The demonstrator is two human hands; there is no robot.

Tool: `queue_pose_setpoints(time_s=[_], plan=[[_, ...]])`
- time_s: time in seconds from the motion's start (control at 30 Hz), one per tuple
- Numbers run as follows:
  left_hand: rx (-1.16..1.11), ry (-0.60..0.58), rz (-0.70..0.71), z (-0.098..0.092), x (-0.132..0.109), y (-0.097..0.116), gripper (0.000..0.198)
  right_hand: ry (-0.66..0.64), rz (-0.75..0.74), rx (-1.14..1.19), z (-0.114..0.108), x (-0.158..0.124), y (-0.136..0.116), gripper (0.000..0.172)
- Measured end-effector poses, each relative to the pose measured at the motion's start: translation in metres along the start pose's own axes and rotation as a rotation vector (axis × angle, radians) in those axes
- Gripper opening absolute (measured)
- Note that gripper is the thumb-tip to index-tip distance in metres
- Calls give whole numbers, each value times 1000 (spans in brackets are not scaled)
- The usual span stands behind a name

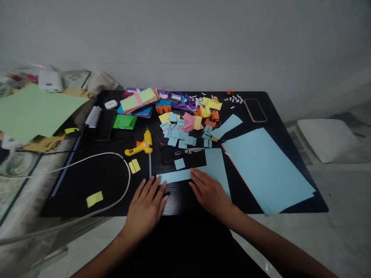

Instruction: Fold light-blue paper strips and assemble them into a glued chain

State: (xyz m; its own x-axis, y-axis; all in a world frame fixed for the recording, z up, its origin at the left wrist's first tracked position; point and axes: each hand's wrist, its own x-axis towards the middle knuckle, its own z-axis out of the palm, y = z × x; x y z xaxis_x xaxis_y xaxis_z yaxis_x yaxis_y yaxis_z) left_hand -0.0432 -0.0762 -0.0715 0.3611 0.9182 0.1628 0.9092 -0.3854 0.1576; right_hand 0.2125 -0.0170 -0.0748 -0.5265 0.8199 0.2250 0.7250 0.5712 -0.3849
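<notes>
A narrow light-blue paper strip (177, 177) lies flat across the front of the black table. At its left end rests my left hand (147, 204), palm down with fingers stretched and a little apart. My right hand (209, 190) lies on the strip's right end, fingers extended, partly over a larger light-blue sheet (218, 166). Just beyond the strip are a small blue paper square (179, 164) and scissors (189, 151) pointing right. A yellow glue gun (142, 144), with a glue stick (150, 166) near its nozzle side, lies above my left hand.
Small folded blue papers (179, 137) pile up mid-table. Large blue sheets (266, 170) cover the right side, below a phone (255, 110). A white cable (127, 170) loops across the left, near a yellow paper piece (94, 199). Coloured paper stacks (139, 100) stand at the back.
</notes>
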Motion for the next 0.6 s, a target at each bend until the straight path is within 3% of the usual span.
queue_pose_setpoints(time_s=[0.1, 0.27, 0.47, 0.6], plan=[[9, 33, -29, -5, -11, -11, 41, 37, 34, 16, 0, 3, -3, 28], [78, 45, 43, -1, -13, -12, 41, 85, 147, -55, 10, 20, -17, 13], [40, 67, 92, 6, -9, -13, 36, -101, 35, 68, 37, 49, -48, 14], [-2, 69, 83, 5, -9, -14, 32, -125, 69, 93, 43, 53, -51, 13]])
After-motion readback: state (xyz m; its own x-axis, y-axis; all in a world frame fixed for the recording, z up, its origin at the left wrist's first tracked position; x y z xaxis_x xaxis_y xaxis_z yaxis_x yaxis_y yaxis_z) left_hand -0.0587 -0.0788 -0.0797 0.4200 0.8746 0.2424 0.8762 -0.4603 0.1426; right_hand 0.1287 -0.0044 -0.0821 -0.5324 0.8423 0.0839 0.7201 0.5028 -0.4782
